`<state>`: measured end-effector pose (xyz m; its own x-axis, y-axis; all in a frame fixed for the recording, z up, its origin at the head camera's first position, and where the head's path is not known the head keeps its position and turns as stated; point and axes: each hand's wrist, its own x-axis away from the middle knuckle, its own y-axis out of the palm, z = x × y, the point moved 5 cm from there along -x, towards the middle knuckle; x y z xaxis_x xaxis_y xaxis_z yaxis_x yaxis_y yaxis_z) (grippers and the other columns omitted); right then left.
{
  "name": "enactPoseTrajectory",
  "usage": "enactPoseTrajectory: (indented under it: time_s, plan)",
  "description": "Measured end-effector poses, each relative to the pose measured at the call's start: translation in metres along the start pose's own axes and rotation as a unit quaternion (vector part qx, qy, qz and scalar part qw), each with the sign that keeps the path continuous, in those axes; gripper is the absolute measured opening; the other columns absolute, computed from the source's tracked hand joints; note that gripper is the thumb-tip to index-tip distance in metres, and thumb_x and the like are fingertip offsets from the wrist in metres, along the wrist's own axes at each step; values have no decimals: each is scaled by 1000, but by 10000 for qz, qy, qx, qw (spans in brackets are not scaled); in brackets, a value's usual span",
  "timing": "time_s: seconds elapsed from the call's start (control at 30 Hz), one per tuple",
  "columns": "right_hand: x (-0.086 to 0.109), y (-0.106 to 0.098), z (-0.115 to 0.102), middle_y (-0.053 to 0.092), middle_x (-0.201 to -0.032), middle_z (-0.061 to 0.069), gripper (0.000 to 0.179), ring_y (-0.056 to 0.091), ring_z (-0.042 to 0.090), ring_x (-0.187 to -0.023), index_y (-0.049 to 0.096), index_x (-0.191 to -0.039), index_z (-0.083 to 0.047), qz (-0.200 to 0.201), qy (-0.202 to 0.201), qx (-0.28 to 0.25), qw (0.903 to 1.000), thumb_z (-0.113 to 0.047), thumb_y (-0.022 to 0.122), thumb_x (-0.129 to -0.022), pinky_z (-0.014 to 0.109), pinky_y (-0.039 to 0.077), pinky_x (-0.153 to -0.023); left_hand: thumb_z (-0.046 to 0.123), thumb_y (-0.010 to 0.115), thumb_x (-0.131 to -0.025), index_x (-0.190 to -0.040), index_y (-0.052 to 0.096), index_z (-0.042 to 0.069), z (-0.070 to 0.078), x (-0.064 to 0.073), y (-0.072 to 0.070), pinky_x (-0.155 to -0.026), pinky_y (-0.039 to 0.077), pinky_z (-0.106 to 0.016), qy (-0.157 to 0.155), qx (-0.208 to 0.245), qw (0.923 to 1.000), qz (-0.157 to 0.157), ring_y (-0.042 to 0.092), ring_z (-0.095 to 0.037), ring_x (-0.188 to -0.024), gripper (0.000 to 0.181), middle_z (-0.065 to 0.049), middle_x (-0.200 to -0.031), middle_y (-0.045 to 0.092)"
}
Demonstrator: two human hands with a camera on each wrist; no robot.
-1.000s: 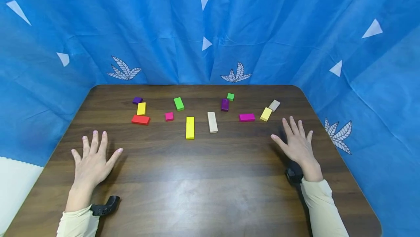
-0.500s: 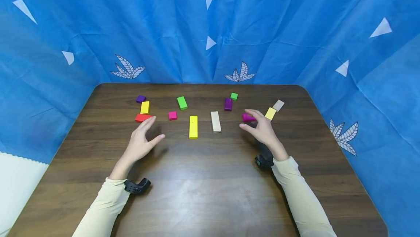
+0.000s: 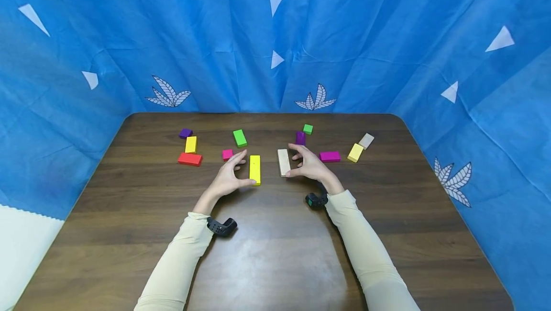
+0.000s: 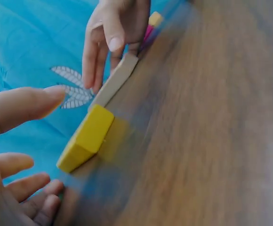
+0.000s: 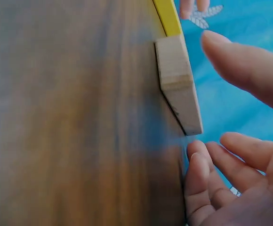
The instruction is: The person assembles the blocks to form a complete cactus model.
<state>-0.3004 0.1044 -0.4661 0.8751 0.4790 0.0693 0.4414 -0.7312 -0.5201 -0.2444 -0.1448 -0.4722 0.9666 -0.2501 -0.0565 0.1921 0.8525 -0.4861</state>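
My left hand is just left of a long yellow block, fingers spread and lightly bent, thumb at the block's near end. In the left wrist view a gap shows between the thumb and fingers, with the yellow block beyond them. On the other side my right hand hovers at the right edge of a long pale wooden block. Its thumb and fingers stand apart in the right wrist view, beside the wooden block. Both long blocks lie flat, side by side with a gap.
Left of centre lie red, yellow, dark purple, pink and green blocks. Toward the right are purple, small green, magenta, pale yellow and whitish blocks. A blue curtain borders the table.
Both hands have come inward from the table's sides to the two long blocks in the middle, their spread fingers bending a little. The blocks have kept their places on the table.
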Motion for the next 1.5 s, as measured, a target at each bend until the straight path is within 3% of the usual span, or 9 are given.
enactPoseTrajectory:
  time_s: [0.2, 0.37, 0.6, 0.73, 0.87, 1.1, 1.5]
  plan:
    - [-5, -1, 2, 38, -151, 13, 100, 50, 30, -117, 28, -154, -8, -286, 134, -100, 9995, -8, 85, -71, 26, 45, -69, 17, 86, -68, -154, 28, 6, -3, -9, 5, -115, 31, -52, -121, -228, 9992, -301, 35, -35, -138, 104, -16, -155, 34]
    - [-8, -2, 3, 38, -151, 12, 100, 51, 30, -116, 31, -153, -7, -333, 91, -19, 9994, -5, 86, -70, 27, 43, -73, 17, 85, -68, -152, 31, 3, -3, -12, 5, -117, 24, -56, -55, -511, 9978, -424, 26, -36, -143, 101, -16, -158, 32]
    - [-9, 1, 5, 39, -150, 13, 100, 52, 28, -113, 33, -152, -9, -464, 91, 429, 9980, -9, 87, -68, 30, 45, -84, 13, 82, -70, -151, 33, 2, -5, -11, 7, -117, 23, -57, 61, -529, 9973, -499, 25, -36, -144, 96, -18, -157, 32]
    - [-9, 1, 6, 39, -150, 14, 100, 51, 29, -113, 33, -152, -8, -567, -25, 437, 9974, -7, 87, -68, 30, 44, -79, 12, 81, -69, -150, 34, 0, -5, -9, 6, -115, 26, -57, 208, -557, 9970, -496, 28, -39, -142, 95, -20, -156, 33]
    - [-10, 1, 6, 39, -150, 16, 96, 51, 31, -113, 35, -151, -7, -599, -152, 407, 9973, -5, 86, -69, 29, 43, -77, 9, 82, -71, -150, 34, -1, -4, -8, 4, -114, 32, -52, 116, -438, 9975, -533, 33, -37, -141, 93, -20, -156, 32]
    - [-10, 1, 7, 41, -146, 16, 93, 50, 31, -115, 37, -151, -10, -471, 18, 272, 9985, -4, 85, -71, 29, 41, -66, 6, 83, -71, -148, 37, -2, -5, -10, 3, -112, 37, -49, 134, -350, 9983, -441, 39, -36, -138, 90, -21, -154, 36]
    - [-1, -3, 6, 58, -119, 17, 94, 62, 24, -98, 37, -150, -6, -58, -95, 53, 9999, -5, 86, -70, 34, 53, -88, 8, 86, -69, -147, 41, 1, -4, -5, 4, -108, 41, -48, 156, -314, 9994, -81, 50, -34, -128, 90, -16, -152, 40]
